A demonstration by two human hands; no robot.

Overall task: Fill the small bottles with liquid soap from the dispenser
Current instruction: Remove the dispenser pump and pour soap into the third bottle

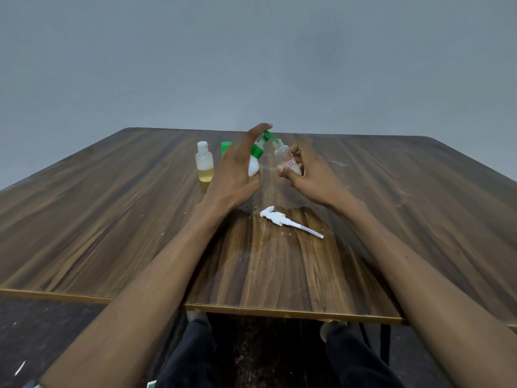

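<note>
Your left hand [233, 175] wraps dispenser [256, 161], forefinger on green pump head [267, 136]. Right hand [303, 170] pinches small bottle [286, 159], tilted, mouth at nozzle. Keep mouth under spout, press slow. Part-filled bottle [205, 166] waits left; loose white pump [285, 221] lies nearer you.

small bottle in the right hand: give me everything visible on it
The small bottle looks like clear or frosted plastic, with a white label marked in red on its side. It has no cap on; its neck tilts up and left toward the green nozzle of the soap dispenser, which sits at its mouth. The right hand holds it off the wooden table, thumb low on its near side and fingers curled behind. No liquid level can be made out inside.
</note>
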